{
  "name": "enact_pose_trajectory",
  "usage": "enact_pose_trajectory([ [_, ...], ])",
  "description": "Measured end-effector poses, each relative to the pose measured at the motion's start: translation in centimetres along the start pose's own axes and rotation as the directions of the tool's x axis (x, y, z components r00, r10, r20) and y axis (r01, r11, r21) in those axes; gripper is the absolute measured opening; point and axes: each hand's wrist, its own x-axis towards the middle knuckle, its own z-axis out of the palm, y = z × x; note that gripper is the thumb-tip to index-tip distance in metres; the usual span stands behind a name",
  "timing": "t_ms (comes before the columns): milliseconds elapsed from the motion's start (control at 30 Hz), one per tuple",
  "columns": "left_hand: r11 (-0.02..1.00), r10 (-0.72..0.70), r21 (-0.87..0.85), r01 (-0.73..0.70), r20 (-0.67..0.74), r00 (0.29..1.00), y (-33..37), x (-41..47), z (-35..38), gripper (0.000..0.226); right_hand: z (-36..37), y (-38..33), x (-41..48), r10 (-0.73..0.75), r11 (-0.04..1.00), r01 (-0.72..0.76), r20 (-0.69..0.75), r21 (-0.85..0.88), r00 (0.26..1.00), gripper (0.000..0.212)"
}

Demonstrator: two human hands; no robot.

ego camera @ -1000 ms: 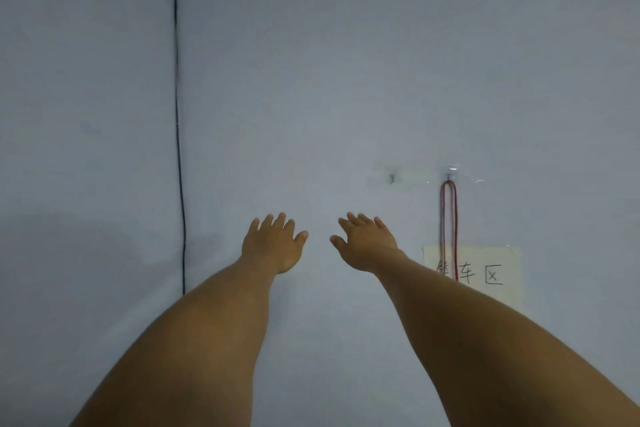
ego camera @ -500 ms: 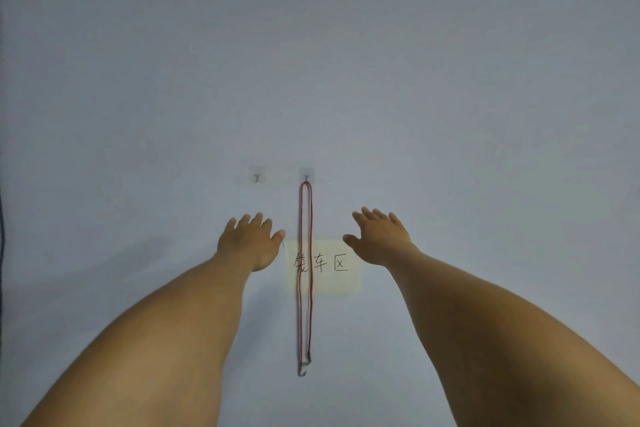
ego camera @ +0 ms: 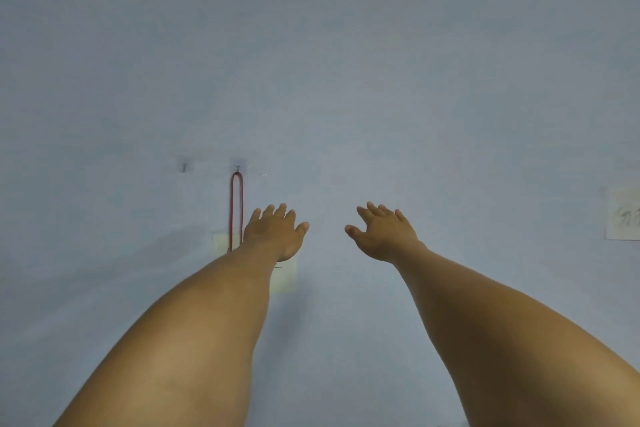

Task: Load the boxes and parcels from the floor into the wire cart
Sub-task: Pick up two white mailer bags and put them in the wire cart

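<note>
Empty hands raised before a bare wall

Left hand (ego camera: 275, 230) and right hand (ego camera: 382, 234) spread open, holding nothing, likely readying to reach; red cord (ego camera: 237, 208) hangs left; no boxes or cart visible.

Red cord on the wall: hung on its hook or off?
Hung. The red cord loops over a wall hook and drops straight down; its lower part is hidden behind the left forearm.

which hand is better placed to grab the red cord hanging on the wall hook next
Left, probably. The left hand is open and sits just beside the red cord in the head view. The right hand, also open and empty, is farther off on the other side.
</note>
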Motion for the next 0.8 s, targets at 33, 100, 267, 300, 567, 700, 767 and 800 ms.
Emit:
enact_pose_trajectory([
  [33,1.000,0.004,0.004,-0.004,0.006,1.000,1.1,0.7,0.5,0.067,0.5,1.0,0.5,0.006,1.000,-0.006,-0.001,0.013,1.000,0.070],
  [100,1.000,0.020,0.006,-0.020,0.012,1.000,2.4,1.5,1.5,0.068,1.5,2.2,1.0,0.011,1.000,-0.011,-0.001,0.027,1.000,0.069],
  [267,0.999,0.030,-0.030,-0.028,0.089,0.996,5.1,5.0,7.3,0.068,7.5,6.8,1.3,0.060,0.997,-0.064,0.073,0.042,0.996,0.069],
  [300,0.999,0.030,-0.047,-0.024,0.119,0.992,5.8,5.6,9.1,0.068,9.1,8.0,1.2,0.080,0.995,-0.085,0.100,0.046,0.992,0.069],
  [567,0.989,0.141,-0.107,-0.105,0.419,0.897,11.2,5.0,30.1,0.067,25.9,17.5,-3.0,0.264,0.961,-0.276,0.417,-0.034,0.870,0.068],
  [700,0.992,0.050,-0.124,0.036,0.625,0.779,12.1,1.6,42.2,0.067,37.2,20.9,-6.3,0.269,0.945,-0.328,0.579,-0.003,0.770,0.071],
  [767,0.981,0.020,-0.150,0.119,0.702,0.712,12.7,-0.2,49.1,0.068,43.7,22.8,-8.1,0.266,0.930,-0.366,0.641,0.025,0.720,0.072],
  [800,0.971,-0.005,-0.158,0.177,0.732,0.682,13.1,-1.5,53.1,0.068,47.1,23.6,-9.3,0.256,0.924,-0.381,0.675,0.040,0.692,0.071],
])
